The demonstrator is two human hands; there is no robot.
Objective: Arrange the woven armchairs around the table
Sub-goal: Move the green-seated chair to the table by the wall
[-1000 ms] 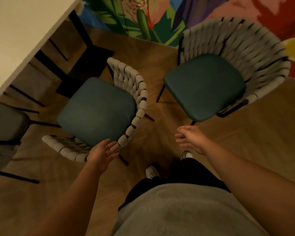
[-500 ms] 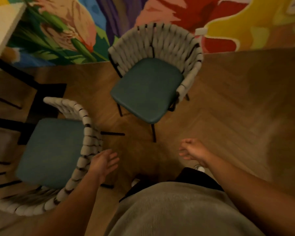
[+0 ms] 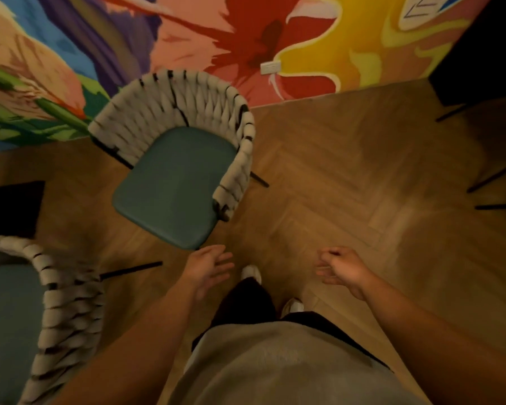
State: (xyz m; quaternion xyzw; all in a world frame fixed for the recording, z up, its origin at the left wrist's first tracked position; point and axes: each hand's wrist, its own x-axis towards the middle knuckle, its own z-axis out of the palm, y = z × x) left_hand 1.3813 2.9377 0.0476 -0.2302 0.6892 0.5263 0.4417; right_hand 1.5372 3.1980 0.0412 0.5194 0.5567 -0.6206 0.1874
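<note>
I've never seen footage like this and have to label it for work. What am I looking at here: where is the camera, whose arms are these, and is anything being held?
The camera sits on a person's head and looks down, so you see their own body from above: grey top, dark trousers, pale shoes. The left hand is open and the right hand loosely curled; both are empty and touch nothing. Ahead, on the wood floor, stands a woven armchair with a teal seat, its back toward the painted wall. A second armchair is partly in view at the lower left. No table shows in this picture.
</note>
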